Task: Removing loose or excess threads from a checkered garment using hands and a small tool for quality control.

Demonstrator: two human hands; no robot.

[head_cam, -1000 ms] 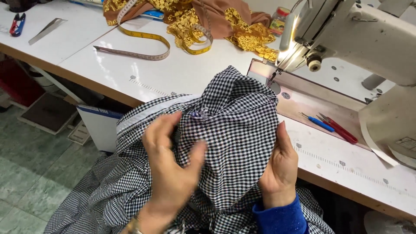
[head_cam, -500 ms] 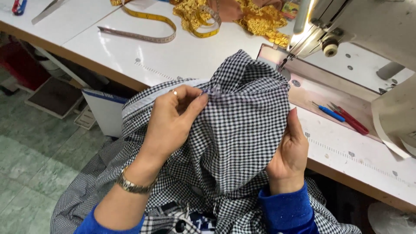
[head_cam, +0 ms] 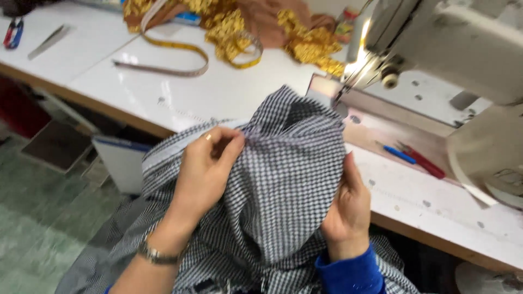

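Black-and-white checked cotton fabric [head_cam: 283, 190] is bunched over the white desk [head_cam: 229, 92] edge beside a white sewing machine [head_cam: 457, 49], pinched by the left hand [head_cam: 210, 169] and gripped by the right hand [head_cam: 346, 209].

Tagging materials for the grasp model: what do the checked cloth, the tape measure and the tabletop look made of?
Checked cloth: thin woven fabric, probably cotton, matte; it bunches in soft folds under the left hand and right hand.
Tape measure: flexible yellow strip, likely coated fabric or vinyl; it curls loosely.
Tabletop: smooth white laminate, it seems; glossy, with a brown, wood-like edge.
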